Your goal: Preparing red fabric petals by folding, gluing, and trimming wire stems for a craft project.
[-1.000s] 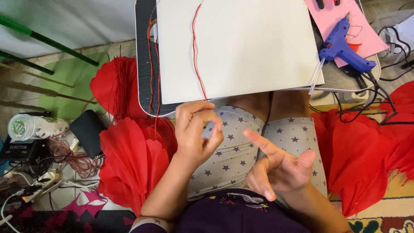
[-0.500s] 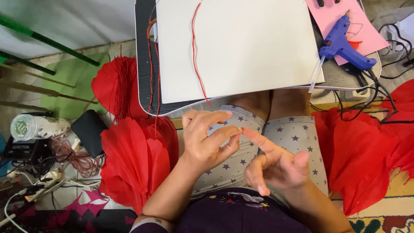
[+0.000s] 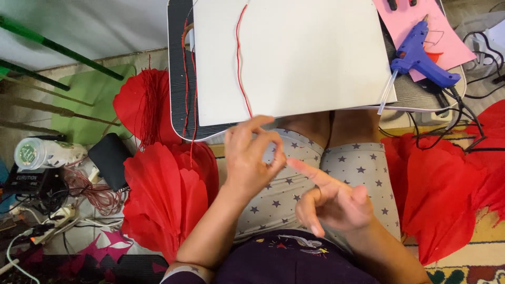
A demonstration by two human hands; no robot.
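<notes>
Across the upper middle of the frame lies a white board [image 3: 294, 52] on a dark lap tabletop [image 3: 178, 105], flat so a thin red thread [image 3: 241, 58] stays laid out on it. Red paper fans [image 3: 168, 194] spread at lower left and right, seemingly set aside. At upper right, a blue glue gun [image 3: 418, 55] rests on pink paper [image 3: 436, 26]. Lower centre, the left hand [image 3: 252, 163] curls its fingers [image 3: 271, 138] loosely together, perhaps pinching thread too fine to see; the right hand [image 3: 334, 202] points its forefinger at them, otherwise empty. A clear jar [image 3: 44, 153] at left holds something unclear.
</notes>
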